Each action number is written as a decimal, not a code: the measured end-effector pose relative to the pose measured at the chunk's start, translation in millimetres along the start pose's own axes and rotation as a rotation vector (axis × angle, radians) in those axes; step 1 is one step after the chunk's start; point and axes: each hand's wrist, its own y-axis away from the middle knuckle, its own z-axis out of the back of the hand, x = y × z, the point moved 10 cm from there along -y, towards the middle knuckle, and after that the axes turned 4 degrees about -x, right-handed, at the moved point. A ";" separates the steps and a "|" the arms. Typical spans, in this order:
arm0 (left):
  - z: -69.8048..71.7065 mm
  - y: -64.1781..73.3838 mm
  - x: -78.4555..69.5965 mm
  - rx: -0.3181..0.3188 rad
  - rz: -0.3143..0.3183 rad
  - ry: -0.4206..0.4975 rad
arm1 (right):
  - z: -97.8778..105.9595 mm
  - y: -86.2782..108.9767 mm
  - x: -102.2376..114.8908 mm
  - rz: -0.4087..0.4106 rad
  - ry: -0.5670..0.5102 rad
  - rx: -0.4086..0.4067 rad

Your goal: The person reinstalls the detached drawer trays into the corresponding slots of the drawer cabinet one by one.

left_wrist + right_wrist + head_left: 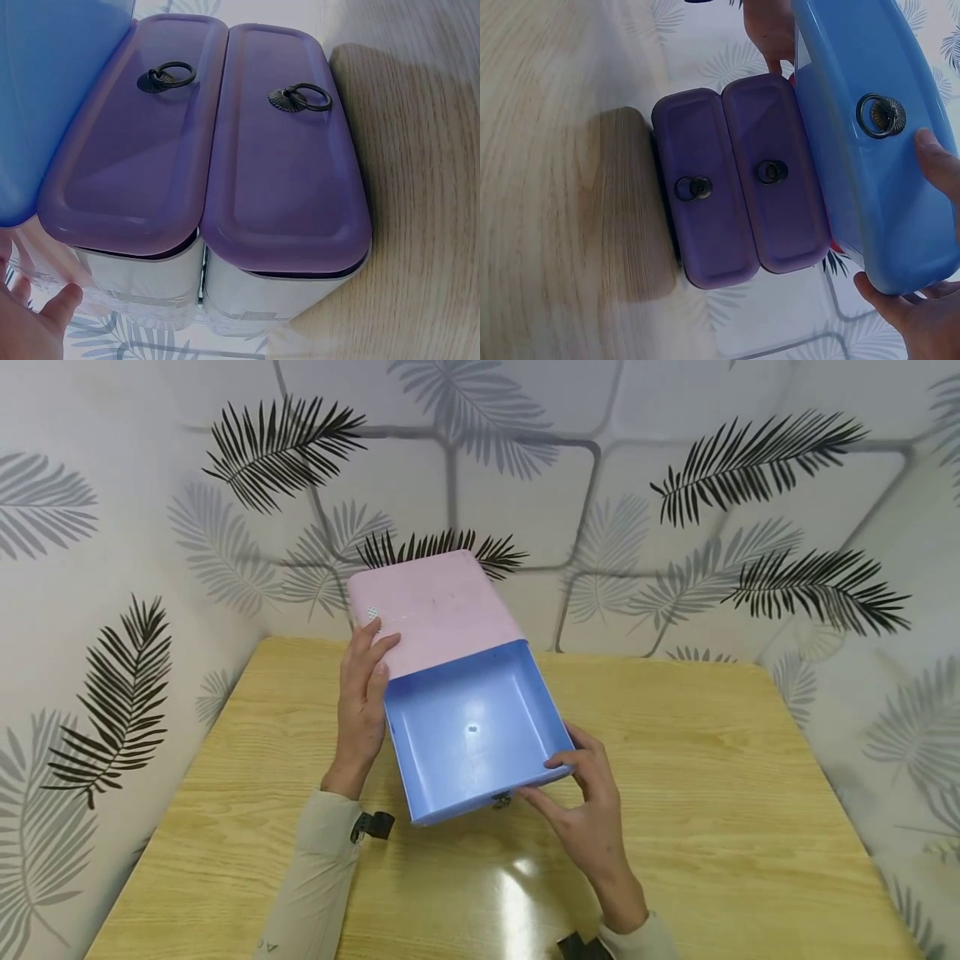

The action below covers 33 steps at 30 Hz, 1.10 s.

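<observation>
A small drawer cabinet with a pink top [442, 602] stands at a slant on the table. Its blue top drawer [468, 693] is pulled well out, and no contents show inside. My left hand [363, 697] rests against the cabinet's left side, fingertips over the edge of the pink top. With my right hand [592, 806] I grip the drawer's right front corner, thumb on the front and fingers at the rim. A dark metal ring pull [885, 118] sits on the blue front. Below are two purple drawers [142, 142], both pushed in, each with its own ring pull.
The wood-grain table [712, 827] runs back to a wall [517, 485] printed with feather leaves. A dark strap with a small camera [375, 825] is on the left sleeve. The cabinet casts a shadow [634, 210] on the tabletop in front of it.
</observation>
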 end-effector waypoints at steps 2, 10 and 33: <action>-0.4 0.7 0.6 0.006 0.007 -0.003 | -1.0 -1.4 -2.7 -0.016 -0.001 -0.001; -0.1 -1.5 0.7 0.014 0.005 -0.010 | -5.1 -10.9 -5.5 -0.060 -0.037 -0.003; -1.7 0.0 -0.4 0.034 0.024 -0.005 | -19.8 -49.2 -19.0 -0.126 -0.131 -0.072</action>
